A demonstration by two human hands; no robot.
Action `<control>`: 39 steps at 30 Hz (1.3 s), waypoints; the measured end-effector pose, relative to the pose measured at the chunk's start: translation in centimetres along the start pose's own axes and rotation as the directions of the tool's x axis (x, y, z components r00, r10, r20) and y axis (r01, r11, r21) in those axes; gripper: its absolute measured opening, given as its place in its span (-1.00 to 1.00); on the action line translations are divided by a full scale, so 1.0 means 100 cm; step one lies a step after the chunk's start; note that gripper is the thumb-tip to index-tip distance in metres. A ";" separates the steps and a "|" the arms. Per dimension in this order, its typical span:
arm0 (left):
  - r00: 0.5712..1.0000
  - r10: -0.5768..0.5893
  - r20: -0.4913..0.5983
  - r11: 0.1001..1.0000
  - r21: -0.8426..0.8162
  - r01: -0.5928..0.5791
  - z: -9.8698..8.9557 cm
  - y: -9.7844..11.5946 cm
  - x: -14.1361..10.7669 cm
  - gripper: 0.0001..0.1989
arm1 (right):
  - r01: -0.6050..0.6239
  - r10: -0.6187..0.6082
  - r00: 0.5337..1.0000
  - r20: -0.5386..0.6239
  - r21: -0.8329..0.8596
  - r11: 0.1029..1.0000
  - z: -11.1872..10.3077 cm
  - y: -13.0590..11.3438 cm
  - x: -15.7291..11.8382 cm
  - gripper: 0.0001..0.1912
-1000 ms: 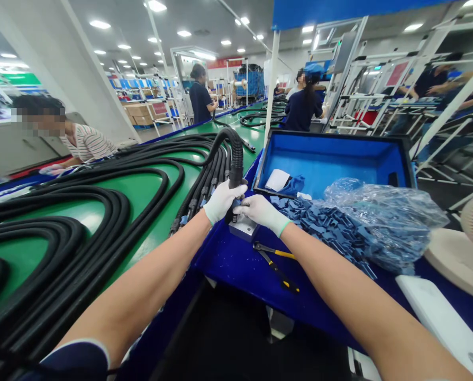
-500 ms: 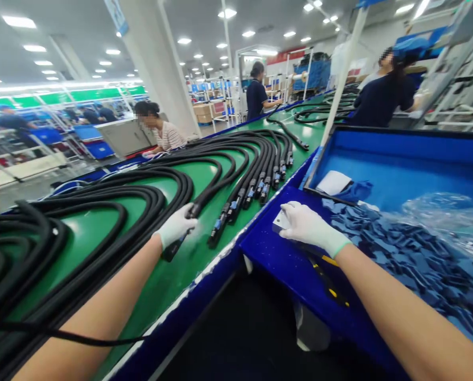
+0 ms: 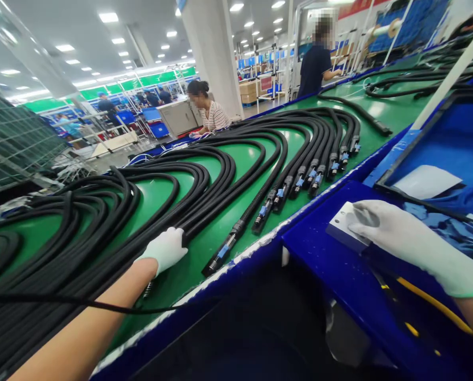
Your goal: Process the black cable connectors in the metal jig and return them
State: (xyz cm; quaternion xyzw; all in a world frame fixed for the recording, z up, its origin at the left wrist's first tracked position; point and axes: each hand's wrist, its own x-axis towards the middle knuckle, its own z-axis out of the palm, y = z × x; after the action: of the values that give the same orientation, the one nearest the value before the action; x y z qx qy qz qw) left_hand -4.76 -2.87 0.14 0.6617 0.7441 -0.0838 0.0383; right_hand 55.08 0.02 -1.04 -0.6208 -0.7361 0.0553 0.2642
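Observation:
My left hand (image 3: 167,250), in a white glove, is closed round a black hose (image 3: 197,225) above the green belt. A spring-like hose end (image 3: 147,289) shows under that wrist. To its right lies another hose end (image 3: 224,250) with a blue piece and a bare metal tip. Several similar hose ends (image 3: 316,180) line up beyond it. My right hand (image 3: 373,219), also gloved, has its fingers closed on a flat metal block (image 3: 342,225) with small holes, on the blue side shelf (image 3: 311,238).
The green conveyor belt (image 3: 244,159) carries several looped hoses. At right stand a blue bin (image 3: 458,137) and many blue pieces (image 3: 451,222). A yellow-and-black tool (image 3: 430,304) lies below my right hand. Co-workers (image 3: 215,114) stay across the belt. A thin black cable (image 3: 101,302) crosses my left forearm.
The view has swung left. My left hand appears to have let go of one hose, now lying with its blue piece showing, and grips another. My right hand stays at the metal block.

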 end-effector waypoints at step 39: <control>0.185 0.777 -0.602 0.300 0.095 -0.949 -0.094 0.184 -0.052 -0.79 | -0.131 -0.089 0.976 0.199 0.859 0.494 -0.008 -0.175 -0.087 -0.49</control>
State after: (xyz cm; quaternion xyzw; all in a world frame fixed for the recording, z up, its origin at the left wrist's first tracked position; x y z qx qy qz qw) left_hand 14.65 -4.31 8.87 0.9427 0.2068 0.2597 -0.0339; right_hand 40.71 -12.25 4.00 -0.4024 -0.6246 0.4883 0.4577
